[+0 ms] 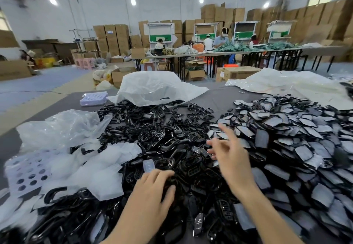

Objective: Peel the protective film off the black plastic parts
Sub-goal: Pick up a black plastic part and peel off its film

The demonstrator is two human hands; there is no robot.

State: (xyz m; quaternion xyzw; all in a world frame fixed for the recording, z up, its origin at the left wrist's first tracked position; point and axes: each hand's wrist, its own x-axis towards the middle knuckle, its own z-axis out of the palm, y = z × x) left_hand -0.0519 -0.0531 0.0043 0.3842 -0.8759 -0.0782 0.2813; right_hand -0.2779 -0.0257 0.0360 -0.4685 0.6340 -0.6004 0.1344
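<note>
Black parts (152, 129) lie heaped over the middle of the tabletop (221, 94), with a second heap of film-covered parts (286, 133) at three o'clock from them. The left hand (152, 188) rests at six o'clock on the bare heap, palm down, fingers (164, 173) curled onto the parts, a small clear film piece (148, 165) sticking up at the fingertips; whether it is pinched cannot be told. The right hand (229, 154) hovers blurred between the heaps, fingers spread, holding nothing. Crumpled bags (63, 127) lie at nine o'clock, a white bag (158, 87) at twelve.
</note>
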